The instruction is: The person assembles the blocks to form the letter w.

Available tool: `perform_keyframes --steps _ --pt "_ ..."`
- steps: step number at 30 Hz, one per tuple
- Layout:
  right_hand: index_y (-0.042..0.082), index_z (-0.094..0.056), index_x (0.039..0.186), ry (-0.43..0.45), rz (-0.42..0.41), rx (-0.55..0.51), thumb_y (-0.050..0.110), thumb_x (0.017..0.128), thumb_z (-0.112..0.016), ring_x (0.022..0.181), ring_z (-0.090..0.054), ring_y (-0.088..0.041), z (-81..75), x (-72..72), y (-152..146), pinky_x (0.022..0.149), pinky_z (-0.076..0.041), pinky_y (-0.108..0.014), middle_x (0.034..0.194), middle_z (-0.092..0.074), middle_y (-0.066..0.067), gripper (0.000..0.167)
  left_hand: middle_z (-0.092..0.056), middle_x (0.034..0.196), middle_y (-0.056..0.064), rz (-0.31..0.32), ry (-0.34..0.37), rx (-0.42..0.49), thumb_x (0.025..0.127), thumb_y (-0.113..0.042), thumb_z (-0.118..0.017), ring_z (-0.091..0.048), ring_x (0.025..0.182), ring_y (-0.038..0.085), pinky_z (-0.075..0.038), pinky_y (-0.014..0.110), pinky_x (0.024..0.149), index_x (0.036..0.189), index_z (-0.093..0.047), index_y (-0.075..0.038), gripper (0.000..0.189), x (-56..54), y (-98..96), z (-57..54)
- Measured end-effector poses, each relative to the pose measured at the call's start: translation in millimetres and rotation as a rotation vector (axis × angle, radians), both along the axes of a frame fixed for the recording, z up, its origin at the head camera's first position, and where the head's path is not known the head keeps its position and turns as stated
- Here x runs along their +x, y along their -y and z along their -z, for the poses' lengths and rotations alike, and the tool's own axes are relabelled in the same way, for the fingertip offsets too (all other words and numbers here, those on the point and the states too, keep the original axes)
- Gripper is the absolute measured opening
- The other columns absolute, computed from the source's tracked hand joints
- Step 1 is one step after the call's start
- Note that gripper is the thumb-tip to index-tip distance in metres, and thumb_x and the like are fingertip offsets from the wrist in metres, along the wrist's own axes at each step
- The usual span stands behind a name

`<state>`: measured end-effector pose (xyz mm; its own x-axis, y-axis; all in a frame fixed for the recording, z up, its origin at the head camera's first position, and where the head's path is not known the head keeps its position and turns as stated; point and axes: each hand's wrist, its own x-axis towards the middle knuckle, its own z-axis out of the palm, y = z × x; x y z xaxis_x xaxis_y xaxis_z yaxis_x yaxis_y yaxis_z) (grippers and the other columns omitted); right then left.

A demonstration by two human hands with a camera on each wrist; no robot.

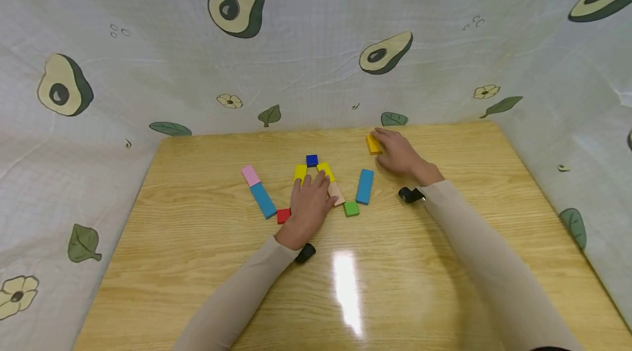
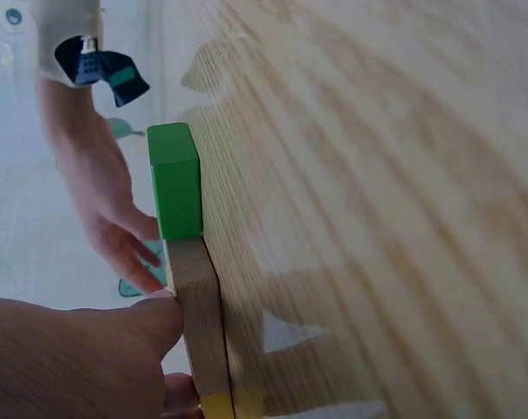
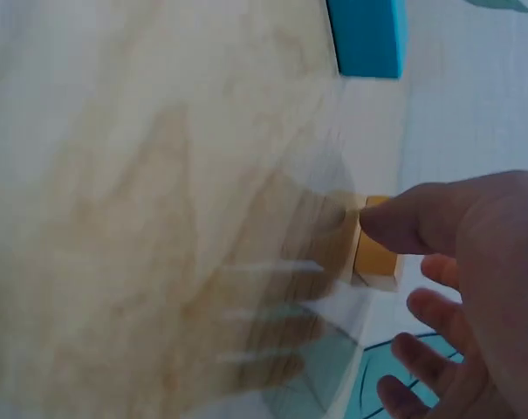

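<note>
My left hand (image 1: pixel 310 204) lies over the middle of a block layout, its fingers extended across the yellow blocks (image 1: pixel 323 171). Its thumb touches a plain wooden block (image 2: pixel 200 323), which meets a green block (image 2: pixel 178 188) in the left wrist view. Part of the layout is hidden under this hand. Farther back on the right, my right hand (image 1: pixel 399 152) is at an orange-yellow block (image 1: pixel 373 144) on the table. The thumb is against the block's near side in the right wrist view, with the other fingers spread apart beyond it.
A dark blue block (image 1: pixel 312 160) sits at the top of the layout. To the left are a pink block (image 1: pixel 250 175), a blue block (image 1: pixel 263 200) and a red block (image 1: pixel 283 216). Another blue block (image 1: pixel 365 186) lies between the hands. Avocado-print cloth (image 1: pixel 316 77) borders the wooden table (image 1: pixel 419 285).
</note>
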<state>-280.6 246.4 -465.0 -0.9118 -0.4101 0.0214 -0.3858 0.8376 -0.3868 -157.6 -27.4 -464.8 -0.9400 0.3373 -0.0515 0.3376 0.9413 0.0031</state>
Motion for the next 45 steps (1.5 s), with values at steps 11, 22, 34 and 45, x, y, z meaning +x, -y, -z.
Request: perform_keyframes --steps 11,22,34,45 --pt "-0.009 -0.046 0.154 0.03 -0.028 -0.001 0.014 0.1 -0.072 0.141 -0.045 -0.048 4.9 -10.6 -7.0 0.121 -0.033 -0.059 0.154 -0.051 -0.03 0.065 -0.044 0.166 0.002 0.002 0.011 0.0 0.109 -0.051 -0.052 -0.048 0.142 0.031 -0.037 0.05 0.119 0.157 -0.054 -0.017 0.059 0.9 -1.6 -1.3" --pt "-0.008 -0.055 0.149 0.006 -0.014 -0.041 0.022 0.1 -0.076 0.133 -0.05 -0.047 3.1 9.8 -1.8 0.115 -0.038 -0.059 0.147 -0.058 -0.028 0.061 -0.044 0.165 0.001 -0.006 0.011 -0.017 0.109 -0.051 -0.054 -0.049 0.139 0.029 -0.038 0.049 0.118 0.156 -0.055 -0.017 0.058 2.3 -1.1 -3.2" --pt "-0.006 -0.056 0.149 0.013 -0.026 -0.045 0.027 0.101 -0.074 0.133 -0.052 -0.045 3.3 21.6 2.3 0.115 -0.04 -0.058 0.147 -0.059 -0.026 0.061 -0.045 0.165 0.002 -0.005 0.005 0.003 0.108 -0.051 -0.055 -0.049 0.139 0.029 -0.038 0.049 0.118 0.156 -0.056 -0.016 0.058 0.8 -0.8 -1.5" --pt "-0.006 -0.056 0.15 0.015 -0.021 -0.034 0.026 0.103 -0.072 0.131 -0.052 -0.046 1.4 29.6 4.0 0.112 -0.041 -0.059 0.148 -0.057 -0.028 0.058 -0.047 0.164 0.001 -0.003 -0.018 0.001 0.108 -0.051 -0.055 -0.05 0.138 0.029 -0.039 0.048 0.117 0.155 -0.057 -0.017 0.058 2.1 -0.6 -1.4"
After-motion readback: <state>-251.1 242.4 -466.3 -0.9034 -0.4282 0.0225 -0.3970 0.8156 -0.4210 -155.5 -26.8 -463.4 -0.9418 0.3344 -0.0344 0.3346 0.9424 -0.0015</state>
